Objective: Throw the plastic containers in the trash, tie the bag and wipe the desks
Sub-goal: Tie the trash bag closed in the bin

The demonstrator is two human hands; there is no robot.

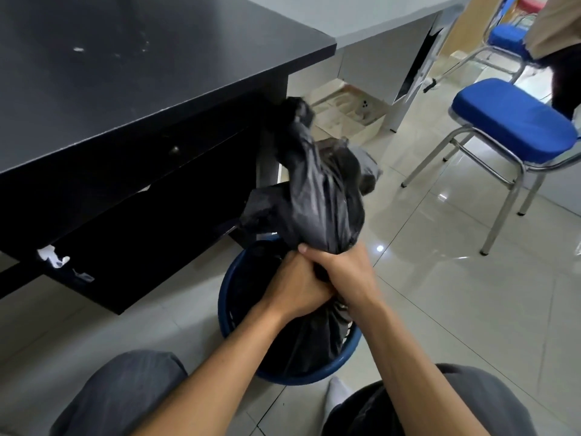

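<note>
At ten o'clock, the black worktop (125, 73) shows pale smears. Just below centre, the left grip (295, 284) is curled tight round the gathered neck of the black trash bag (317, 190). The bag's loose top rises toward twelve o'clock, and its body sits in the blue bin (301, 379) at six o'clock. The right grip (342, 272) touches the left and clenches the same neck. A grey worktop (361, 14) lies at one o'clock, and a blue chair (509, 121) stands on the tiled floor (440, 294) at two o'clock.
</note>
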